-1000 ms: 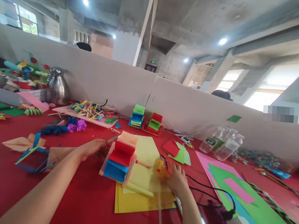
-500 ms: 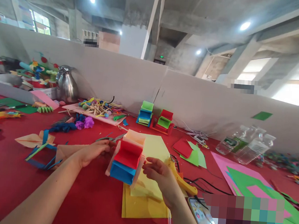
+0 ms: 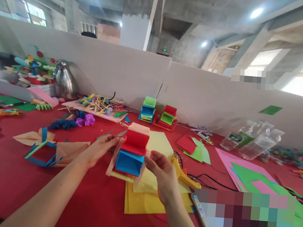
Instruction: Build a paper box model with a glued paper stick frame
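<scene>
Head view: folded-paper model [image 3: 137,144] between left hand [image 3: 98,152] and right hand [image 3: 164,175], partly over yellow sheets [image 3: 144,204]. Right hand pinches model's right side; left hand at opposite side, finger closure unclear. Two-sided hold probably steadies flimsy paper. Yellow glue gun [image 3: 187,178] beside right hand, presumably for easy reach.

Red-covered table [image 3: 87,199] across foreground. Low white partition [image 3: 113,66] behind it. Beyond: raw concrete ceiling [image 3: 214,13] with bright round lights [image 3: 256,12]; pillar [image 3: 135,30] white below, grey above; small window [image 3: 36,11] left, large bright windows [image 3: 266,61] right.
</scene>
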Demonstrator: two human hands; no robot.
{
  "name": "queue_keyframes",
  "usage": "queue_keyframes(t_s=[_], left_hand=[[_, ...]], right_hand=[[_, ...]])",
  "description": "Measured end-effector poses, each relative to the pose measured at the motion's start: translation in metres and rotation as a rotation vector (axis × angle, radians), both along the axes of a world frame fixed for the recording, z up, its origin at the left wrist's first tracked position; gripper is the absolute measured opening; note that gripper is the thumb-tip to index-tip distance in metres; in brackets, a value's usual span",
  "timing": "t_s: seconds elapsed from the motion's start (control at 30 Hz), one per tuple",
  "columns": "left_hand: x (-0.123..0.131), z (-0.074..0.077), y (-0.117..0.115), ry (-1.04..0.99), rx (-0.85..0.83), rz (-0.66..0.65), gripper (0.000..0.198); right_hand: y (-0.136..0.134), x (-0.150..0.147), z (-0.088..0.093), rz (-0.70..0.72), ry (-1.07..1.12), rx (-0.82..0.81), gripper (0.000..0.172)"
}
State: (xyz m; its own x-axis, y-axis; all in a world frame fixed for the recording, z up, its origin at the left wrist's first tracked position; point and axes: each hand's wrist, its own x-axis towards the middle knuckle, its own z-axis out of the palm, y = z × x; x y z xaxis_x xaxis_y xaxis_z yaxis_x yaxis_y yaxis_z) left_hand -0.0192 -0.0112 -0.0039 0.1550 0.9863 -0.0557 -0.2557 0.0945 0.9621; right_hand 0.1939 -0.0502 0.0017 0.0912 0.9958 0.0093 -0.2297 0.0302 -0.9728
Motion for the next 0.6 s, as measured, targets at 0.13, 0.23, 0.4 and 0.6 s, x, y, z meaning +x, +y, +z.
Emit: queue_keyframes(t_s=[0.13, 0.23, 0.4, 0.6], left_hand=[[0.0047, -0.0024, -0.0005, 0.039, 0.015, 0.042, 0.039], [0.0066, 0.0003, -0.0014, 0.088, 0.033, 0.072, 0.042], [0.0096, 0.0031, -0.0005, 0.166, 0.071, 0.147, 0.044], [0.0083, -0.0038, 0.0048, 0.225, 0.091, 0.216, 0.038]], right_hand=[[0.0008, -0.0021, -0.0022, -0.027, -0.033, 0.022, 0.041], [0.0019, -0.0025, -0.0042, -0.03, -0.057, 0.023, 0.042], [0.0043, -0.0037, -0.0063, -0.054, -0.099, 0.06, 0.039], [0.0036, -0.0051, -0.0076, -0.049, -0.132, 0.106, 0.031]])
